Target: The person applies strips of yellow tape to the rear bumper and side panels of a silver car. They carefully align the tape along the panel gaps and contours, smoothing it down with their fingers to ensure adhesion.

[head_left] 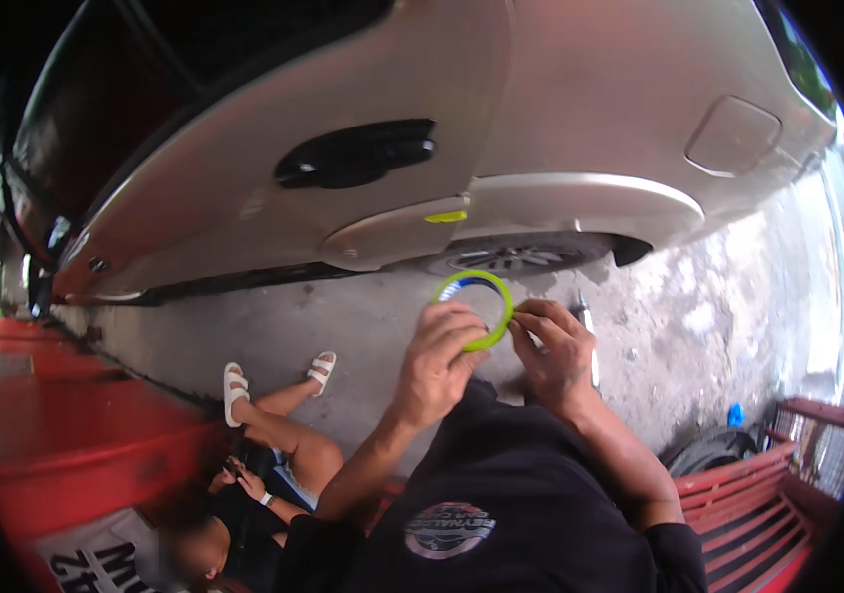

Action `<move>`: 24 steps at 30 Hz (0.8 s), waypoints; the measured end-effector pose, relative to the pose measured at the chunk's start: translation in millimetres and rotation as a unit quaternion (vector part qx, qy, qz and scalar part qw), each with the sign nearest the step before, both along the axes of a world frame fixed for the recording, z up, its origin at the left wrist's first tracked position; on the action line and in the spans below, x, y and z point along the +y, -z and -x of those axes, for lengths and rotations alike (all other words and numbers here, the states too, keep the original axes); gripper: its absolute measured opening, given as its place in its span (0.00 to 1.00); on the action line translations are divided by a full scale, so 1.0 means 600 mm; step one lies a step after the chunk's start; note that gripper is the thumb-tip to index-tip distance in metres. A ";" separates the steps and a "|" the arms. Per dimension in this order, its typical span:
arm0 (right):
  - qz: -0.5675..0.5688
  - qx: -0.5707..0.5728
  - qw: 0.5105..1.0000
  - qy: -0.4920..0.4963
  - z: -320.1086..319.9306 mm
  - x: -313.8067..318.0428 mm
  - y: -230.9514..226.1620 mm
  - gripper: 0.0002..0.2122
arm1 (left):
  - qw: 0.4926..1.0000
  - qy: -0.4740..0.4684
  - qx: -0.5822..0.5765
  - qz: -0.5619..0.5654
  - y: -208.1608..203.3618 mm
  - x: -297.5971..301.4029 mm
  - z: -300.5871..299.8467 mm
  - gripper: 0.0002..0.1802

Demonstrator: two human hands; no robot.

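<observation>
Holding a green tape roll up in front of me, both hands on it. My left hand: fingers curled over the roll's lower left rim, clamped on it. My right hand: fingertips pinched at the roll's right edge; whether they grip the tape end I cannot tell. Hands close together, the roll between them.

Beyond the hands: silver car, its dark door handle up and left of the roll, wheel just behind the roll, a strip of yellow-green tape on the wheel arch.

Left of my left forearm: a seated person in white sandals, on the concrete.

Right of my right arm: red bench.
</observation>
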State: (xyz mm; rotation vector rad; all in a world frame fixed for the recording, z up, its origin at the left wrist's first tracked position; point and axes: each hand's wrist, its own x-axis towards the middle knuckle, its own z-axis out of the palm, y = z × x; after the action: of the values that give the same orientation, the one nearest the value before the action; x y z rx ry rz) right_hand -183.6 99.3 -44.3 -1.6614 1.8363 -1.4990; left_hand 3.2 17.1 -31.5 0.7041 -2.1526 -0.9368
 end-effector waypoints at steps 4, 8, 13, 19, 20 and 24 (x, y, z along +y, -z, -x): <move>-0.002 0.020 0.999 -0.033 0.008 0.000 0.006 0.10 | 1.000 -0.008 0.005 0.003 0.009 0.007 0.000 0.19; -0.021 0.023 0.998 -0.061 0.013 -0.013 0.011 0.10 | 1.000 -0.020 0.004 -0.004 0.023 0.015 0.000 0.19; -0.070 -0.050 0.993 -0.079 0.013 -0.016 0.011 0.04 | 0.997 -0.059 0.003 -0.043 0.027 0.027 -0.004 0.18; -0.061 -0.054 0.991 -0.108 0.015 -0.032 0.027 0.07 | 0.996 -0.094 0.003 -0.007 0.036 0.037 0.002 0.14; -0.071 -0.050 0.990 -0.112 0.016 -0.036 0.029 0.07 | 0.995 -0.099 0.004 -0.008 0.037 0.039 0.003 0.14; -0.115 -0.104 0.977 -0.144 0.029 -0.042 0.030 0.06 | 0.995 -0.076 0.017 -0.065 0.049 0.039 -0.011 0.17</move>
State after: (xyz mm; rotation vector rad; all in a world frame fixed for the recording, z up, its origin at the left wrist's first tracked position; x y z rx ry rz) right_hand -201.1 74.1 -62.3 -1.5196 1.5189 -1.2354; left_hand 9.9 40.6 -60.8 0.8945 -1.9907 -1.0065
